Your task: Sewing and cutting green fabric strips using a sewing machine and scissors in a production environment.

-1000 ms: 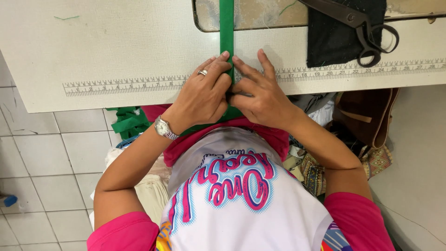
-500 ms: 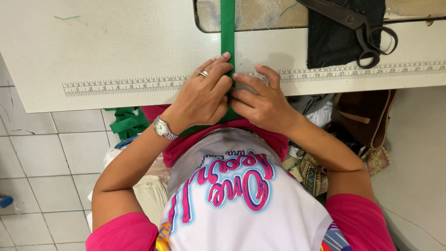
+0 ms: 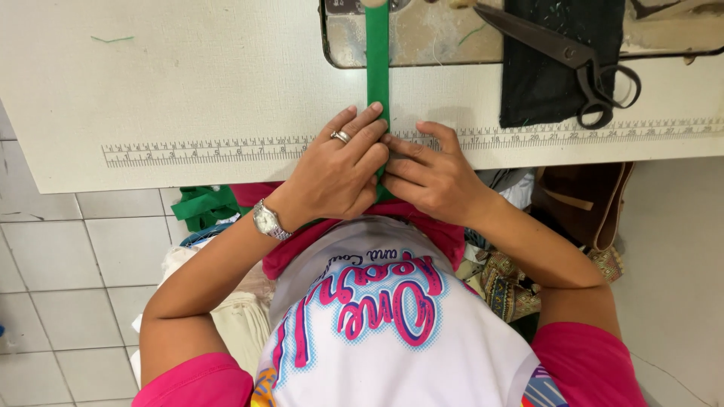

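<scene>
Between both hands runs the green strip [image 3: 377, 68] — lengthwise, straight away across the table [image 3: 188, 83]; left hand [image 3: 339, 177] and right hand [image 3: 430, 181] pinch its near end equally.

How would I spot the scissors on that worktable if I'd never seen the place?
Start at the white table with a ruler printed along its near edge. Follow it toward the far right corner, where a black cloth lies. The scissors rest across it: large, dark metal, the only tool there.

A sewing workshop: a white worktable [image 3: 188, 90] with a printed ruler [image 3: 226, 151], tailor's scissors [image 3: 573, 56], fabric scraps [image 3: 204, 205].
</scene>
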